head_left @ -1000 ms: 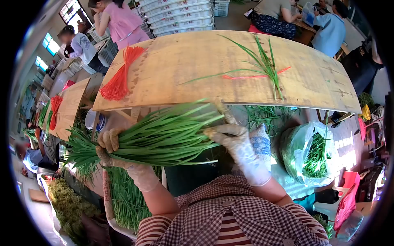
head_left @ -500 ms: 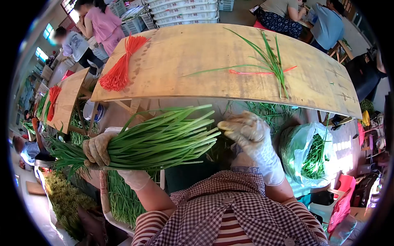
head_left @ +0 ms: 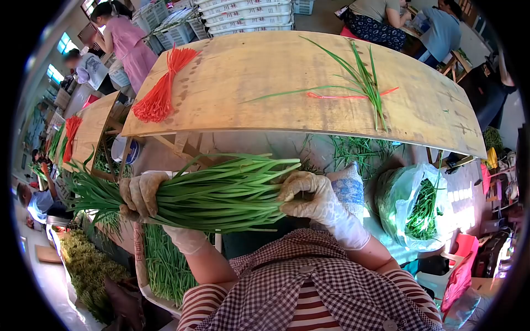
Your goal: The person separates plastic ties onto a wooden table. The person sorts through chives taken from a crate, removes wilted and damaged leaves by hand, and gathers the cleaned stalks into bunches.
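A large bunch of long green stalks (head_left: 221, 193) lies sideways in front of my body, leafy ends to the left and pale cut ends to the right. My left hand (head_left: 144, 196), in a stained glove, is wrapped round its leafy part. At the cut ends, my gloved right hand (head_left: 309, 196) pinches stalk tips between thumb and fingers. On the wooden table (head_left: 248, 83) beyond, a few loose stalks (head_left: 364, 83) lie across a red tie (head_left: 337, 97). A bundle of red ties (head_left: 163, 88) rests at the table's left.
Below left is a crate of green stalks (head_left: 165, 265). A clear plastic bag of greens (head_left: 422, 204) stands on the right, beside a white and blue sack (head_left: 348, 190). Stacked white crates (head_left: 245, 16) stand behind the table. Several people are in the background.
My right hand left the cut ends, opened a little to their right, and has now come back to pinch them. My left hand has kept hold of the bunch throughout.
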`<state>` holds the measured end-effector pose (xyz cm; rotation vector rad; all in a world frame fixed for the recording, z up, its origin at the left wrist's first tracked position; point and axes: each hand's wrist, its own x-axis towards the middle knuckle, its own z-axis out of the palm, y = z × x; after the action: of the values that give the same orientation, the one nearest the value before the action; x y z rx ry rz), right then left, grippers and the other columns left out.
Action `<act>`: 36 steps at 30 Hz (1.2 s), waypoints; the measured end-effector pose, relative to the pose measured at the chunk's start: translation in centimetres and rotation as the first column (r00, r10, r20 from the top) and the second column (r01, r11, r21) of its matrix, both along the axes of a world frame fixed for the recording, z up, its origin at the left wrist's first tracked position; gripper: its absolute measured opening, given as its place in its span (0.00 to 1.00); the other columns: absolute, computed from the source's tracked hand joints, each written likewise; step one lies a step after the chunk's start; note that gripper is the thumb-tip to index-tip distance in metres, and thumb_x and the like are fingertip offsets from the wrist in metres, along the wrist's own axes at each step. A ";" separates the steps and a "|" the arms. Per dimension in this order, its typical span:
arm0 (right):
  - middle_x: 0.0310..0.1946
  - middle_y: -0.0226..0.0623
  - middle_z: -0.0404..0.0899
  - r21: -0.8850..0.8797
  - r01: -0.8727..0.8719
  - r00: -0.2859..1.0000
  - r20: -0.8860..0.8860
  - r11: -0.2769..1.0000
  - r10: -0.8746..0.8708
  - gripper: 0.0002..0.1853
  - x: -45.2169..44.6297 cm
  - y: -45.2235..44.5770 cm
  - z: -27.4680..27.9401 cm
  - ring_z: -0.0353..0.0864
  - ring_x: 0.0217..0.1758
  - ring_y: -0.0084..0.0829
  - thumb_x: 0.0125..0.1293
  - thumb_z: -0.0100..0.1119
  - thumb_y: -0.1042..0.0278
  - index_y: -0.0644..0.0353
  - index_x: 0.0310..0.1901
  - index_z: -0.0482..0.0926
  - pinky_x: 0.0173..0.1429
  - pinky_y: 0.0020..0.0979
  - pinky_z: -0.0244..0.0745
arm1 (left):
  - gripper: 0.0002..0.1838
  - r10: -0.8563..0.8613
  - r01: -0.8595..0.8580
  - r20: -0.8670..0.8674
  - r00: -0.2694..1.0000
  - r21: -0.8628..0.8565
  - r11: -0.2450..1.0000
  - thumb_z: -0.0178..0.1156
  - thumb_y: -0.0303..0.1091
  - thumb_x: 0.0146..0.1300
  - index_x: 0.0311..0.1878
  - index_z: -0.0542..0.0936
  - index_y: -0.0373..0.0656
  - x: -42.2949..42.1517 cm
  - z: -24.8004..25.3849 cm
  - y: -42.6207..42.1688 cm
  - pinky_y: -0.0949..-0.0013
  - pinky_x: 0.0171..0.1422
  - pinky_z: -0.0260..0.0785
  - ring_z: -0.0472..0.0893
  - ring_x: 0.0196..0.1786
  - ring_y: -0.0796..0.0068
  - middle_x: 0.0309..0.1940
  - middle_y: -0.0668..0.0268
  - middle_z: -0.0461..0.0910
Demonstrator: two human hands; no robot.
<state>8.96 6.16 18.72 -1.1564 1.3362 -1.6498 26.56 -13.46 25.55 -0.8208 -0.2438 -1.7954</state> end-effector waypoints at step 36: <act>0.37 0.31 0.82 -0.345 0.192 0.872 -0.369 0.919 -0.321 0.06 -0.3 0.4 0.4 0.78 0.54 0.35 0.60 0.65 0.73 0.58 0.39 0.80 0.67 0.46 0.63 | 0.11 0.066 -0.140 0.364 0.929 0.182 0.973 0.52 0.29 0.67 0.26 0.67 0.47 0.6 -1.5 -1.7 0.73 0.45 0.65 0.64 0.22 0.80 0.17 0.74 0.63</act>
<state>8.67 6.56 19.08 -1.6449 1.6019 -1.9177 27.20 -15.11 24.07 -0.3252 -0.3235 -1.8245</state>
